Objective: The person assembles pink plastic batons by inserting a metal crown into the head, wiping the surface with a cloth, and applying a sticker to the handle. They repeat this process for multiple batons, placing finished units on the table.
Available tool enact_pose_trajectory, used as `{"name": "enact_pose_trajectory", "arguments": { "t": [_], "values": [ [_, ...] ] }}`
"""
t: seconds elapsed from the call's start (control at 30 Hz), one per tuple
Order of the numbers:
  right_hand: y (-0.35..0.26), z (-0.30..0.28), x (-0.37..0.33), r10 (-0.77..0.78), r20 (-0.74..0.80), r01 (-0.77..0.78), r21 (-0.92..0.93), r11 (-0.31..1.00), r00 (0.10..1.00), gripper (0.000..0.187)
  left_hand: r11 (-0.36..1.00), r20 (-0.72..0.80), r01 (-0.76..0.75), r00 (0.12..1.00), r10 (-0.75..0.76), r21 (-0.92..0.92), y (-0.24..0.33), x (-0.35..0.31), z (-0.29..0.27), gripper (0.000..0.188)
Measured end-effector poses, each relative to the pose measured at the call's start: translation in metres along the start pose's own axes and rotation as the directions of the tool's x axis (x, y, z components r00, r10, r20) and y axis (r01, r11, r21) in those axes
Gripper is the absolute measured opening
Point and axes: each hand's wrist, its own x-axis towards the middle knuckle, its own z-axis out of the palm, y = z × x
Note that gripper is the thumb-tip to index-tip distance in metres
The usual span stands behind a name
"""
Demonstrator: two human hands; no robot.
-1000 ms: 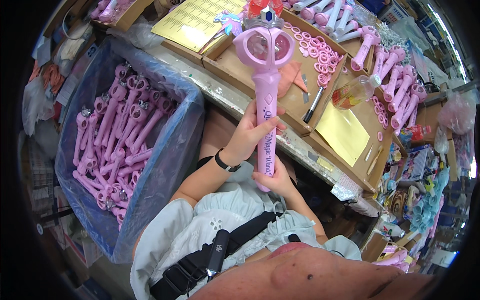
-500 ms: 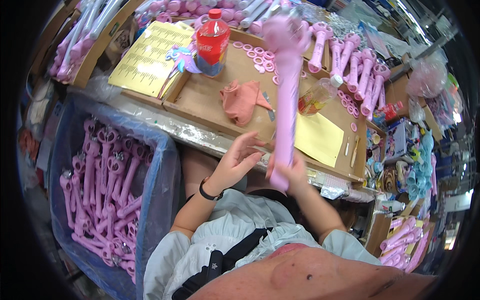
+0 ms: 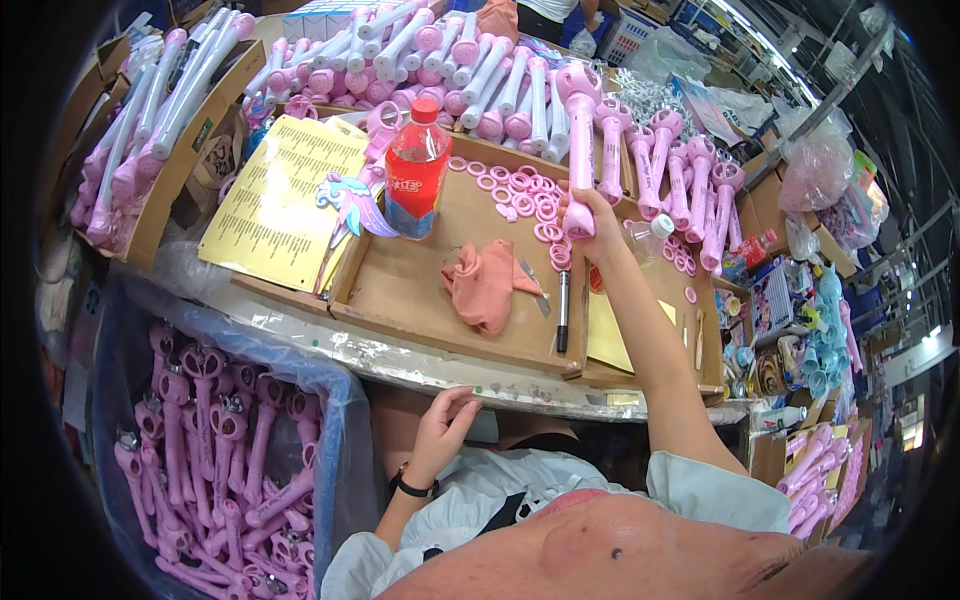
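My right hand reaches over the workbench, its fingers wrapped round the lower end of a pink plastic toy wand. The wand's round, ring-shaped head points away from me, beside a row of similar pink wands at the far right. Just past the bench's near edge, above my lap, my left hand hangs with loosely bent fingers and nothing in it. Pink plastic rings lie scattered on the cardboard tray, left of the held wand. A black-and-silver marker lies below it.
A red-capped bottle stands beside yellow printed sheets. An orange cloth lies in the tray. At left, a blue-lined bin holds many pink wands. White-and-pink wands are piled at the back. A clear bottle lies by my right wrist.
My right hand has carried the wand forward and away from me, toward the row of wands. My left hand has dropped back toward my lap. The view has tilted up.
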Motion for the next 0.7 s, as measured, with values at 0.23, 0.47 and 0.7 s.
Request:
{"name": "enact_pose_trajectory", "arguments": {
  "t": [0.23,0.47,0.7],
  "values": [
    [0.012,0.001,-0.028,0.063,0.046,-0.055,-0.157,0.986,0.997,0.047,0.991,0.069,0.127,0.99,-0.124,-0.045,0.002,0.012,-0.02,0.025],
    [0.003,0.024,-0.038,-0.008,0.008,0.009,-0.181,0.983,1.0,0.044,0.976,0.133,0.205,0.972,-0.194,-0.077,0.002,0.017,-0.028,0.025],
    [0.026,0.038,-0.114,-0.002,0.121,0.013,-0.092,0.996,0.993,0.045,0.974,0.128,0.118,0.987,-0.094,-0.194,0.037,0.016,-0.029,0.024]
  ]
}}
